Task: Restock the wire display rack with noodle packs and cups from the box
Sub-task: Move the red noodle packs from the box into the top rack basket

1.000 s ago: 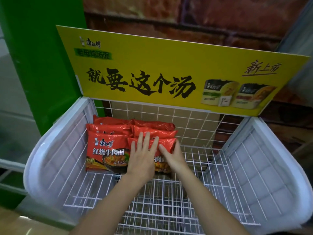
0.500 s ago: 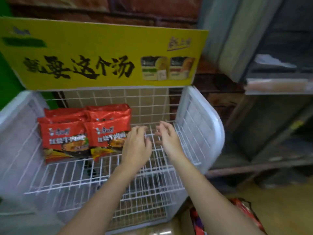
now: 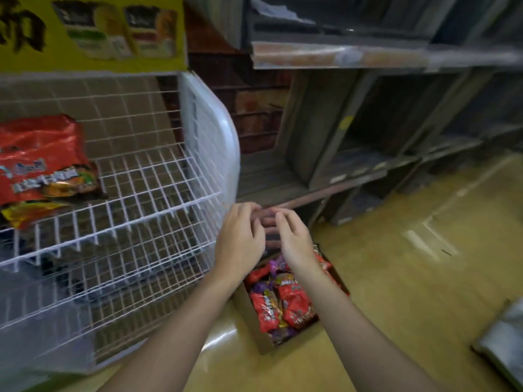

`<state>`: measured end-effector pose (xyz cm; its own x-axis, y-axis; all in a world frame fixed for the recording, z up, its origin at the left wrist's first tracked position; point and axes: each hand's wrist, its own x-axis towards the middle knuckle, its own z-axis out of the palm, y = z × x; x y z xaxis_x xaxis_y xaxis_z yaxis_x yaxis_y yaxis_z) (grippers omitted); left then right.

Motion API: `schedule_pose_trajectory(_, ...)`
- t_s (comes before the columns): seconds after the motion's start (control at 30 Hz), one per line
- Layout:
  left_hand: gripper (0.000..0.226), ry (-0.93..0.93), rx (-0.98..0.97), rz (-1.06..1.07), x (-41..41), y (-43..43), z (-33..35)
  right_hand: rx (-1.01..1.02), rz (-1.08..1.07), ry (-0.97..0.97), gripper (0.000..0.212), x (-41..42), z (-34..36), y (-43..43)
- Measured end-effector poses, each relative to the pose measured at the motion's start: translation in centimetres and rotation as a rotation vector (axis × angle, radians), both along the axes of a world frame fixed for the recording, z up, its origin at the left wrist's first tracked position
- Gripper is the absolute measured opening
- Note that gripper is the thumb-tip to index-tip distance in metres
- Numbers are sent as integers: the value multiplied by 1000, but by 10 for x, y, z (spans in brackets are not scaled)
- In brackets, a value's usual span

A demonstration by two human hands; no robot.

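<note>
Hovering above the box [image 3: 263, 345] of noodle packs [image 3: 295, 305], left hand [image 3: 240, 240] and right hand [image 3: 295, 243] hang loose, empty.

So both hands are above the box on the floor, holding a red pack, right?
No. The head view shows the left hand and right hand above the box on the floor, but they hold nothing.

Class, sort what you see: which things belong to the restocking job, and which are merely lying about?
Job: white wire display rack; red noodle packs on it; brown cardboard box of red and purple packs; left hand and right hand, both holding nothing.
Lying about: yellow printed sign; grey shelving unit; grey crinkled bag on floor.
</note>
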<state>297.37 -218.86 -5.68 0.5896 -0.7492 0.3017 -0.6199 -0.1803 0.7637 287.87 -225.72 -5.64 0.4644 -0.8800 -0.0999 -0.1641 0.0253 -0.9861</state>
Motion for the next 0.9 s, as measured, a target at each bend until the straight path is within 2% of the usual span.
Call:
schedule_pose_trajectory(0.17, 24, 68, 33, -46, -69, -46, -34, -13, -81, 48, 19, -82, -41, -45)
schedule_pose_trajectory(0.33, 23, 178, 70, -10, -121, -83, -113, 16, -66, 73, 17, -133, -122, -84)
schedule_pose_trajectory(0.6, 21, 229, 136, -14, -142, -126, -306, 32, -126, 92, 18, -158, -315, -127)
schedule_pose_trajectory(0.77, 20, 222, 157, -37, -132, -146, -437, -5, -133, 87, 18, -152, -445, -147)
schedule_pose_trajectory(0.9, 22, 204, 224, 10, -114, -147, -518, -28, -137, 84, 16, -143, -523, -157)
